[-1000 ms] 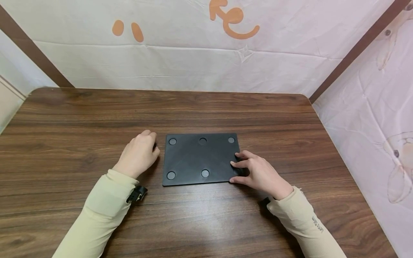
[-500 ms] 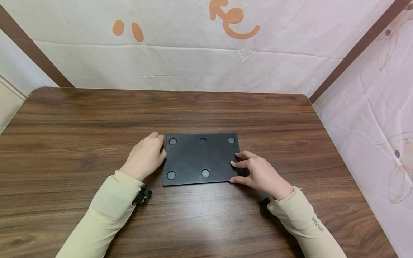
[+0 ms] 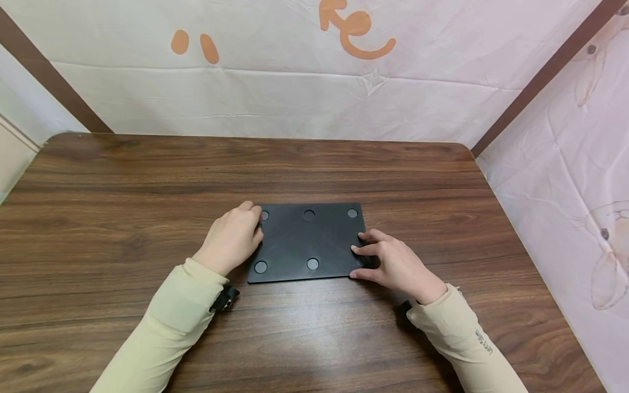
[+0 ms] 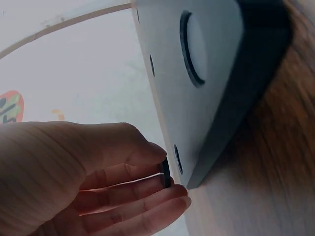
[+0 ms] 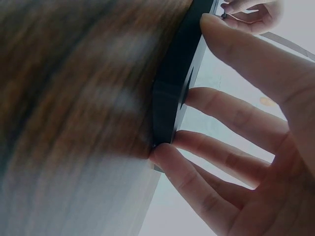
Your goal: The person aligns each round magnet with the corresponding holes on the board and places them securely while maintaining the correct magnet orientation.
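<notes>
A flat black rectangular board (image 3: 290, 240) with several shallow round recesses lies on the wooden table. My left hand (image 3: 228, 240) is over the board's left edge, close to the far-left recess (image 3: 265, 215). In the left wrist view a small thin black disc (image 4: 166, 173) is pinched between its thumb and fingers, beside the board's face; the head view hides this disc. My right hand (image 3: 393, 262) rests on the board's right end with spread fingers. Its thumb touches the near edge, and fingertips (image 5: 194, 96) touch the top face and side. These fingers cover the near-right corner.
The brown wood-grain table (image 3: 314, 338) extends around the board on all sides. A pale curtain (image 3: 275, 98) with orange shapes hangs behind the table's far edge, and another with faint drawings hangs at the right. Each wrist wears a black strap.
My left hand has moved rightward from beside the board to over its left edge, near the far-left recess. The right hand and the board have stayed put.
</notes>
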{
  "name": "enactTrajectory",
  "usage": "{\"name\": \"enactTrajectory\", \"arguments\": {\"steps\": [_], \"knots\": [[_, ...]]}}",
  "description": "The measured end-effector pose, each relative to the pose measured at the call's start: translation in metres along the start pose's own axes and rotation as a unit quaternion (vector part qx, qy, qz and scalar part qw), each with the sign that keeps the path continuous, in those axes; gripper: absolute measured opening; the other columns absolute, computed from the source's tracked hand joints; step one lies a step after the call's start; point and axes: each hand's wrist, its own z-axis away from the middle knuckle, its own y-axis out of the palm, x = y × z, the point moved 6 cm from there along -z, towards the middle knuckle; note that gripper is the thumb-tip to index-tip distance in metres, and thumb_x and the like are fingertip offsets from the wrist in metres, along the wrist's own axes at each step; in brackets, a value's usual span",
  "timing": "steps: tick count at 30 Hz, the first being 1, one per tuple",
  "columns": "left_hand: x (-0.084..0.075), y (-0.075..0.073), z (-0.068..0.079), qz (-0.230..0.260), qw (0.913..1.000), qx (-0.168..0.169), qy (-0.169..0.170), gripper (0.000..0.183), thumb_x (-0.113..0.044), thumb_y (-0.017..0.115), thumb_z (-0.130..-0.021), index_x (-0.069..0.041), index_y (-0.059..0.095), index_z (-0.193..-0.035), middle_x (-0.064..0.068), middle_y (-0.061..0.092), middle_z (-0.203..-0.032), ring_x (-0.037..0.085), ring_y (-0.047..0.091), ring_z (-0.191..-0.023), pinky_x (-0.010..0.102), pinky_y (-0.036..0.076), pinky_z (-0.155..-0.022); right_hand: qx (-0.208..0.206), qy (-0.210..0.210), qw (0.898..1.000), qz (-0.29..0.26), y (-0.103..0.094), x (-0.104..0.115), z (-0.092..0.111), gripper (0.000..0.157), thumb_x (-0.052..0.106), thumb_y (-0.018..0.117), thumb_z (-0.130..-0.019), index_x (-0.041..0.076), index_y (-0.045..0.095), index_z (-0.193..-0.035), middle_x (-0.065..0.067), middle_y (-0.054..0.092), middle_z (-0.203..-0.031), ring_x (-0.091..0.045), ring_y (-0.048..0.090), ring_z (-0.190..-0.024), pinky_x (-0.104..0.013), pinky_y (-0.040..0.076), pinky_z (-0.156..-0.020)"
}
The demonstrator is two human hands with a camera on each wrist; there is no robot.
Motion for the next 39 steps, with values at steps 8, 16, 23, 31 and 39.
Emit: {"name": "enactTrajectory", "arguments": {"steps": [8, 16, 23, 31, 39], "knots": [[-0.008, 0.005, -0.004, -0.009, 0.9999, 0.008, 0.010, 0.004, -0.001, 0.062, -0.085, 0.000, 0.060, -0.081, 0.011, 0.054, -0.079, 0.023, 0.054, -0.060, 0.037, 0.046, -0.047, -0.001, 0.000, 1.000, 0.000, -0.001, 0.000, 0.001, 0.050, 0.037, 0.083, -0.073, 0.006, 0.073, -0.111, -0.016, 0.061, -0.124, -0.028, 0.063, -0.109, -0.041, 0.054, -0.086], [-0.015, 0.008, -0.008, -0.015, 0.9995, 0.014, 0.024, 0.008, -0.001, 0.061, -0.084, -0.003, 0.059, -0.077, 0.009, 0.052, -0.076, 0.021, 0.052, -0.059, 0.034, 0.044, -0.046, 0.002, 0.002, 1.000, -0.001, 0.000, 0.000, 0.001, 0.050, 0.037, 0.082, -0.073, 0.007, 0.073, -0.112, -0.016, 0.060, -0.125, -0.027, 0.064, -0.108, -0.040, 0.054, -0.085], [-0.021, 0.008, -0.012, -0.012, 0.9993, 0.016, 0.031, 0.006, 0.000, 0.061, -0.084, -0.002, 0.060, -0.078, 0.009, 0.054, -0.077, 0.022, 0.054, -0.062, 0.034, 0.046, -0.048, 0.003, 0.001, 1.000, -0.003, -0.001, 0.001, 0.000, 0.050, 0.036, 0.082, -0.073, 0.006, 0.073, -0.111, -0.017, 0.060, -0.125, -0.028, 0.064, -0.108, -0.040, 0.054, -0.085], [-0.028, 0.009, -0.019, -0.007, 0.9991, 0.022, 0.036, 0.005, 0.002, 0.060, -0.084, -0.001, 0.060, -0.080, 0.010, 0.054, -0.078, 0.025, 0.056, -0.066, 0.037, 0.048, -0.050, 0.004, 0.000, 1.000, 0.000, -0.001, 0.001, 0.000, 0.050, 0.037, 0.082, -0.073, 0.006, 0.073, -0.111, -0.017, 0.060, -0.125, -0.028, 0.063, -0.108, -0.041, 0.054, -0.086], [-0.035, 0.012, -0.026, 0.007, 0.9990, 0.023, 0.039, 0.005, 0.003, 0.058, -0.085, 0.001, 0.061, -0.082, 0.013, 0.054, -0.081, 0.028, 0.057, -0.068, 0.039, 0.050, -0.053, 0.004, -0.002, 1.000, 0.002, 0.000, 0.000, 0.000, 0.050, 0.037, 0.082, -0.073, 0.006, 0.072, -0.112, -0.017, 0.060, -0.125, -0.028, 0.064, -0.108, -0.041, 0.054, -0.086]]}}
